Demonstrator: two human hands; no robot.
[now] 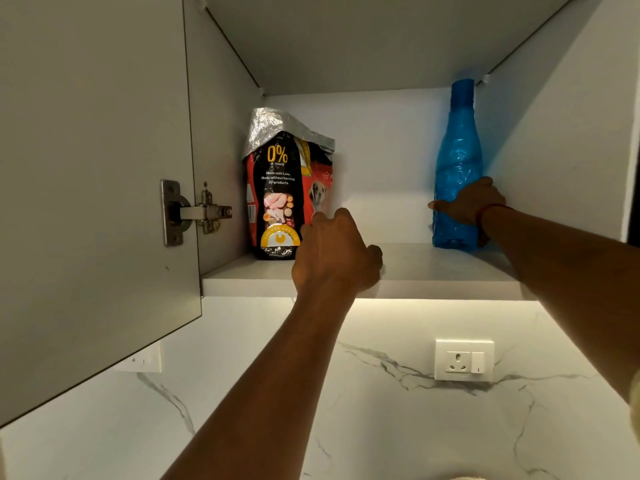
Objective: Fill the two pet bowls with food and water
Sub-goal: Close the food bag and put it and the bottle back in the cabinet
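A black and red pet food bag (280,192) with a folded silver top stands upright at the left of the wall cabinet's shelf (433,271). My left hand (334,254) is raised just in front of the bag's lower right corner, fingers curled, with its fingertips at the bag; whether it grips the bag is hidden. A tall blue plastic water bottle (455,157) stands at the right of the shelf. My right hand (469,206) is wrapped around the bottle's lower body. No pet bowls are in view.
The cabinet door (97,202) hangs open at the left, its metal hinge (194,213) beside the bag. Below the shelf is a lit marble backsplash with a white socket and switch plate (464,360). The cabinet's right wall (554,150) stands close to the bottle.
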